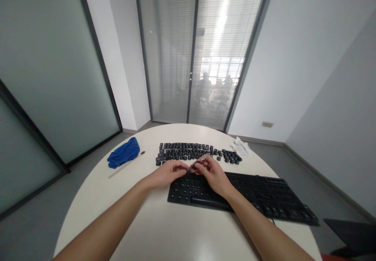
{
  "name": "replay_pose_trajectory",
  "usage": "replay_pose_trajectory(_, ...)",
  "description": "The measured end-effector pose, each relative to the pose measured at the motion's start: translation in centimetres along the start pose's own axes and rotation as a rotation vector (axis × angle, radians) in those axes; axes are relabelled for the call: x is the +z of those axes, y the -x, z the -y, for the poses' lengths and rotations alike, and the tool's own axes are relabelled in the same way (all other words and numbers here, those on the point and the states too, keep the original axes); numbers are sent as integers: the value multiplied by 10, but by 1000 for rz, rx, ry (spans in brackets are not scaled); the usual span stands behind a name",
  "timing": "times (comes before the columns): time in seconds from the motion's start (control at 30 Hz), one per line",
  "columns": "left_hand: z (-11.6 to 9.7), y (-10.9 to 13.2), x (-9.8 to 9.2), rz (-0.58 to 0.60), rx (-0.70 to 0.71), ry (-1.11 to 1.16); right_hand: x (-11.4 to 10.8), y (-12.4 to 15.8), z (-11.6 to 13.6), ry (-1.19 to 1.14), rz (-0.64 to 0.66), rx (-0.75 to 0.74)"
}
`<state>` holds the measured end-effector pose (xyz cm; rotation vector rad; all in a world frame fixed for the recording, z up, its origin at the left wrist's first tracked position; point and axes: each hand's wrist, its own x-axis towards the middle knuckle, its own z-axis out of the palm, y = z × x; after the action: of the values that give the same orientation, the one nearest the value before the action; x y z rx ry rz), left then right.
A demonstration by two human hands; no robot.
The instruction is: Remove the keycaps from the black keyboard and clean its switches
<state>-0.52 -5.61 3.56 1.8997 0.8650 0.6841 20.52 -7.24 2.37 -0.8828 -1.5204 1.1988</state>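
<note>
Your hands are close together over the left part of the black keyboard [264, 190], fingertips almost meeting above its far edge. Your right hand [216, 177] is pinched around a slim tool [206, 158], which slants up and away to the right. Your left hand [170, 173] has its thumb and fingers drawn in near the tool's lower end; you cannot tell from here whether they grip anything. The keyboard lies at an angle on the white tabletop [141, 222], in front of you and reaching to the right, with your right forearm crossing over it. Much of its left part shows bare key posts, while a long bar [210, 202] sits along the near edge. Beyond your hands, loose black keycaps [185, 151] lie in rows, with a smaller cluster [232, 157] to their right. Near that cluster is a crumpled white tissue [241, 146]. Over on the left, a blue cloth [123, 153] lies just beside a thin stick [126, 166] with a dark tip
</note>
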Motion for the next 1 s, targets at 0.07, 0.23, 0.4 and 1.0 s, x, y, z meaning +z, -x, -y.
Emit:
replay_pose_trajectory(0.07, -1, 1, -1, 38, 11, 13, 0, 0, 0, -4, 13, 5)
replay_pose_trajectory(0.23, -2, 3, -3, 91, 18, 51, 0, 1, 4, -27, 35, -3)
replay_pose_trajectory(0.4, -1, 3, -8, 80, -109, 179, -1, 2, 8, -68, 45, -2)
replay_pose_trajectory(1.0, 29, 7, -20, -414, -8, -828, -10, 0, 16, 207, 37, 27)
